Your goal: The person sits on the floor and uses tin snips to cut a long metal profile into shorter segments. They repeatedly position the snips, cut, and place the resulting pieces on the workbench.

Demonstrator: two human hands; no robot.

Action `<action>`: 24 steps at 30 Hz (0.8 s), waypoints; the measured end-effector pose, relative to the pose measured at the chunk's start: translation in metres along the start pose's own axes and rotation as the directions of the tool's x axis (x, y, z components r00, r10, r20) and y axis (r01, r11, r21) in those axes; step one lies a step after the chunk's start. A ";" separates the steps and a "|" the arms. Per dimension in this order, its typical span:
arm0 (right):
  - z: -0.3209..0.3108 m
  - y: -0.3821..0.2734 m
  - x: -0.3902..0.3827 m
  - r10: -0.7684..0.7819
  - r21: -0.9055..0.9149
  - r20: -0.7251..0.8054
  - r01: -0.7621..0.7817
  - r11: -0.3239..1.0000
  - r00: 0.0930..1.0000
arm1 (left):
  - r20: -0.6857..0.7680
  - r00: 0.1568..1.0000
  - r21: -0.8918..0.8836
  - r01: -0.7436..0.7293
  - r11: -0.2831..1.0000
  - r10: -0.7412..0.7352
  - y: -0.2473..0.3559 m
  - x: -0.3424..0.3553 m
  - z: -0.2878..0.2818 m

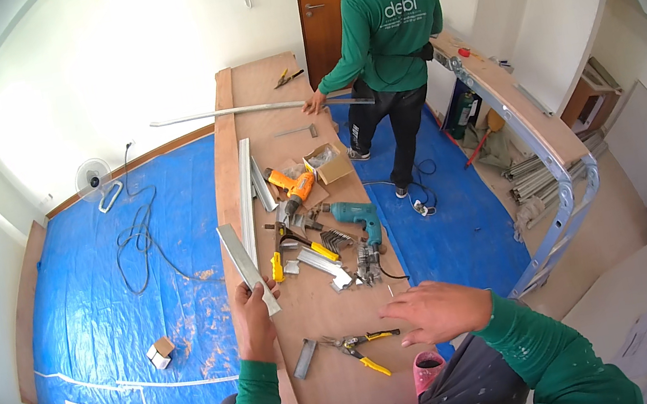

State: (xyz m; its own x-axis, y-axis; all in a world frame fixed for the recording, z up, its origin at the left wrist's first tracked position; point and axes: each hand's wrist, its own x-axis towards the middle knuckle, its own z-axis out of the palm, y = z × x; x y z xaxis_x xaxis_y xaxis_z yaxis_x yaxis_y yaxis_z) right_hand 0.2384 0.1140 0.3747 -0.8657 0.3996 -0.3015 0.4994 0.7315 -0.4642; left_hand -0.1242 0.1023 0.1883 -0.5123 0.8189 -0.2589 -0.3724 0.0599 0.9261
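Observation:
My left hand (256,326) is closed round a short galvanised metal strip (238,258), held tilted over the left edge of the plywood board (328,400). My right hand (438,310) is raised over the board's right side, fingers apart and loosely bent, nothing visible in them. Below it lie yellow-handled tin snips (372,365), with a short metal channel piece (305,359) to their left. Farther up the board are an orange cordless drill (300,189), a teal power drill (356,215), a cardboard box (332,168), more yellow-handled tools (277,268) and long metal profiles (246,172).
A co-worker in a green top (389,34) stands beyond, a hand (314,101) at a long strip. Blue sheeting (94,277) covers the floor, with cords, a fan (93,178) and a small box (160,352). An aluminium ladder (571,180) carrying a plank stands right.

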 end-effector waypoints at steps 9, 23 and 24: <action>0.003 0.017 -0.002 -0.049 0.020 -0.053 0.050 0.999 0.997 | 0.005 1.000 0.043 0.009 0.999 -0.009 -0.003 0.002 0.011; 0.002 0.020 -0.006 -0.026 0.010 -0.056 0.026 1.000 0.998 | -0.032 0.999 0.025 0.006 1.000 -0.006 -0.004 0.005 0.008; 0.001 0.019 -0.006 -0.019 0.007 -0.050 0.019 1.000 0.999 | -0.026 1.000 0.030 0.007 1.000 -0.006 -0.004 0.005 0.006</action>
State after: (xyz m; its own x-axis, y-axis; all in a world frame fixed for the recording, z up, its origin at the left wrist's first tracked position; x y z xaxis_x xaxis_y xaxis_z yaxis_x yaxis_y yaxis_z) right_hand 0.2533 0.1248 0.3673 -0.8757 0.4130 -0.2503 0.4828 0.7350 -0.4762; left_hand -0.1203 0.1100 0.1847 -0.5297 0.8036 -0.2713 -0.3527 0.0823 0.9321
